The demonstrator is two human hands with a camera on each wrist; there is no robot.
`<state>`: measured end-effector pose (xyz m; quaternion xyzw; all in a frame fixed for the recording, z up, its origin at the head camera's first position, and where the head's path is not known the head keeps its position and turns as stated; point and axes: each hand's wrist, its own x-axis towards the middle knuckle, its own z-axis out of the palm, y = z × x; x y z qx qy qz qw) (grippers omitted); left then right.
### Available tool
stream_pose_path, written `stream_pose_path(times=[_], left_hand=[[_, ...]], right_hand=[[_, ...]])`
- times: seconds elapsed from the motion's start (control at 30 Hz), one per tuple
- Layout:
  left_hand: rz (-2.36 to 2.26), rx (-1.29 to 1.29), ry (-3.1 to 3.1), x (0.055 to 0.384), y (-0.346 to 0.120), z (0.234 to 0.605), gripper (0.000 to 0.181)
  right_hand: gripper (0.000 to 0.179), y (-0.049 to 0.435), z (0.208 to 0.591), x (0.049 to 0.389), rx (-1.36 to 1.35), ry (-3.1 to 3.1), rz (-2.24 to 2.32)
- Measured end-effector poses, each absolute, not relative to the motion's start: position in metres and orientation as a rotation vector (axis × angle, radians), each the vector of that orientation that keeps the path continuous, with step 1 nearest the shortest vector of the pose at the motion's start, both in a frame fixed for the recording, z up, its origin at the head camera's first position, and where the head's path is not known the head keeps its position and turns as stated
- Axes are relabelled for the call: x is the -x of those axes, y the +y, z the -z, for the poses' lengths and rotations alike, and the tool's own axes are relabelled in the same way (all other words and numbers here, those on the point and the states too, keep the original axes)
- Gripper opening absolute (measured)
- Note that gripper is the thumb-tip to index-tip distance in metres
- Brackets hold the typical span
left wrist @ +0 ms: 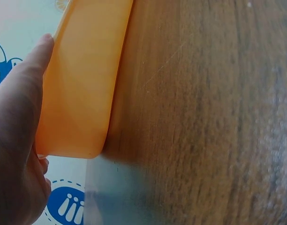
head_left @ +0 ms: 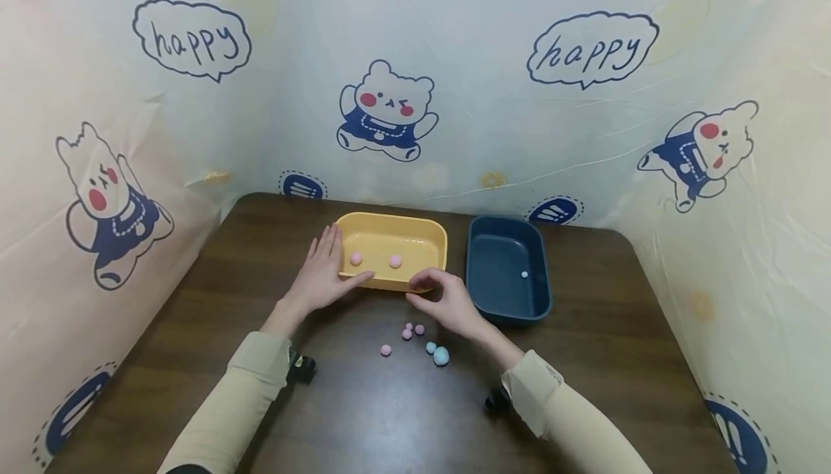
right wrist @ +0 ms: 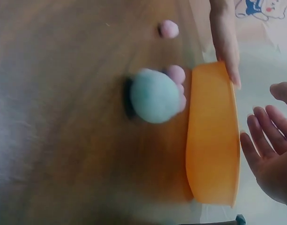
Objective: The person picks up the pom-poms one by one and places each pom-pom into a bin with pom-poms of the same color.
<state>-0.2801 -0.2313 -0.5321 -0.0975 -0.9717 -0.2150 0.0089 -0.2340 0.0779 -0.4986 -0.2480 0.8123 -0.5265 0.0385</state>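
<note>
My left hand (head_left: 320, 272) lies with straight fingers along the left end of a yellow tray (head_left: 392, 285), its thumb over the front rim. In the left wrist view, the fingers (left wrist: 33, 70) touch the tray's upper edge. My right hand (head_left: 448, 302) is over the tray's front right corner. Its fingers (right wrist: 260, 133) bend loosely, the thumb stands apart, and nothing is between them. Inside the yellow tray sit two pink balls, one on the left (head_left: 355, 259) and one nearer the middle (head_left: 395, 261). Several smaller pink balls (head_left: 407, 334) and two light-blue balls (head_left: 441, 356) lie on the table in front.
A dark blue tray (head_left: 477, 293) stands right of the yellow one, with a small white ball (head_left: 524, 274) inside. The brown wooden table (head_left: 260, 243) is bordered at the back and sides by a printed curtain (head_left: 480, 120).
</note>
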Motion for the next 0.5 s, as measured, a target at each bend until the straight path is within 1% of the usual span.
stream_pose_path(times=[0.27, 0.5], left_hand=[[0.658, 0.304, -3.041, 0.282, -0.231, 0.533, 0.134], [0.64, 0.305, -3.042, 0.282, -0.231, 0.531, 0.133]], right_hand=[[0.026, 0.077, 0.508, 0.215, 0.909, 2.453, 1.518], [0.03, 0.074, 0.513, 0.203, 0.983, 2.36, 1.511]])
